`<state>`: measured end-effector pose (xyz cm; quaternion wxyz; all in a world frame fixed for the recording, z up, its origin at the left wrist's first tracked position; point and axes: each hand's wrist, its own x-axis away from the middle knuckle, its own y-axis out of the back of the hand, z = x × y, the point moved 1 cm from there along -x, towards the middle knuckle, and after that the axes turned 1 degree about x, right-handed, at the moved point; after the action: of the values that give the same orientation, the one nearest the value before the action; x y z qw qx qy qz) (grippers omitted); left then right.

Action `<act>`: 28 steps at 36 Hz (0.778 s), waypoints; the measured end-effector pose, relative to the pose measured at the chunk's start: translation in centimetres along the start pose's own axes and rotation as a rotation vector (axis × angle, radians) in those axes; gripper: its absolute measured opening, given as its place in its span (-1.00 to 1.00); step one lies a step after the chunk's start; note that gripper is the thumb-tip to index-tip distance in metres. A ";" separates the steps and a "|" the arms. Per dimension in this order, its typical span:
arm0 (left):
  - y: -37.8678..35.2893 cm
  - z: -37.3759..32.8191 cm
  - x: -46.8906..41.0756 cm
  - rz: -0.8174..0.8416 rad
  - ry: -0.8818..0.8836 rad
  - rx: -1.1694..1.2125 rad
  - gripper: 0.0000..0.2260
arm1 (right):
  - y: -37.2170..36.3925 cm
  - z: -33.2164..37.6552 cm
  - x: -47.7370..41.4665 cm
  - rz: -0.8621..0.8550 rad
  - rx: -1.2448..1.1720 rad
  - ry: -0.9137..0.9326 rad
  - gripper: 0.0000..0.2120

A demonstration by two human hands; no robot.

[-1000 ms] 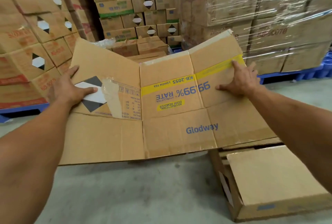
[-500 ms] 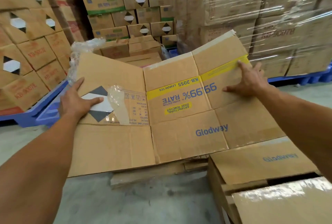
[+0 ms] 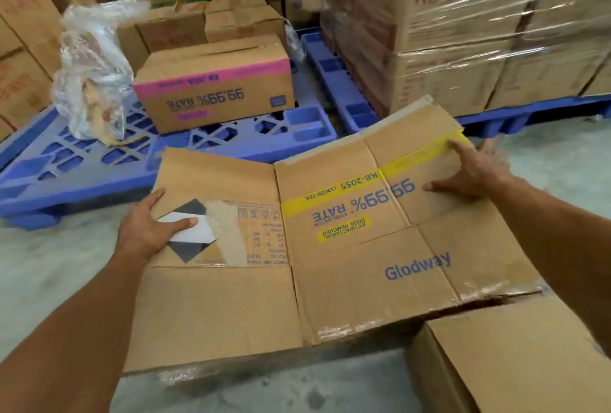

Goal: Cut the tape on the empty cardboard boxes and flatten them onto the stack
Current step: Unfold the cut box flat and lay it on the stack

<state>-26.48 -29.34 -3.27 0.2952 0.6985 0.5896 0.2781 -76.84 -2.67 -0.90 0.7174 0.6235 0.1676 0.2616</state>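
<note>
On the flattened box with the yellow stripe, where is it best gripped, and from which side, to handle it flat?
Grip the flattened box by its two outer side edges, one hand coming in from each side, where the left hand and right hand sit. It is a wide, thin sheet creased down the middle, so a spread grip probably stops it folding.

Warehouse: shrink-wrapped carton stacks (image 3: 463, 32), blue pallets (image 3: 99, 161), concrete floor (image 3: 43, 263).

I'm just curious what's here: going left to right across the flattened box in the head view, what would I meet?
On the flattened box: left hand → black-and-white diamond label → yellow oval sticker → right hand.
</note>
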 end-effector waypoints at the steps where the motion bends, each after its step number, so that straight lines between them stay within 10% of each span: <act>1: -0.2 0.4 -0.5 0.015 0.015 -0.001 -0.15 | -0.3 0.0 -0.2 0.011 0.013 -0.017 0.17; 16: -5.7 6.8 -2.1 0.275 0.163 -0.043 -0.03 | -7.9 -1.3 -2.8 0.245 0.116 -0.121 0.45; 28: -6.3 3.6 -0.5 0.231 0.061 -0.325 -0.09 | -6.2 1.7 -1.2 0.300 0.258 -0.014 0.12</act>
<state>-28.11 -29.33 -10.37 0.3523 0.6958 0.4617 0.4226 -75.82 -5.23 -6.79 0.5856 0.7302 0.1003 0.3375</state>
